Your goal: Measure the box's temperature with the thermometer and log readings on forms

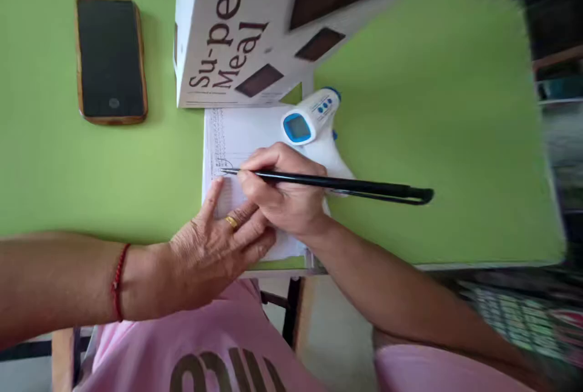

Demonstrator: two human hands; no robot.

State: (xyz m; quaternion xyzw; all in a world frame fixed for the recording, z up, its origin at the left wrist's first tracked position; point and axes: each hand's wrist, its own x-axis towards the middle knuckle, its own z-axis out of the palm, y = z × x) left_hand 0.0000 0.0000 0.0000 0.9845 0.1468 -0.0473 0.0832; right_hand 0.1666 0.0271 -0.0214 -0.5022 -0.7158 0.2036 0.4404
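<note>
Left hand lies on the paper, near part, fingers spread, gripping nothing. Right hand over the paper, pinching black pen, tip at its left side. Farther, I see white thermometer at paper's right edge, phone left of it, box at its far end.

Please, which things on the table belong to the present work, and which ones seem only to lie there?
In use:
black pen, in the right grip
paper, under the left grip

Apparently lying about:
phone, screen dark
white-and-blue thermometer
"Su-per Meal" box
</note>
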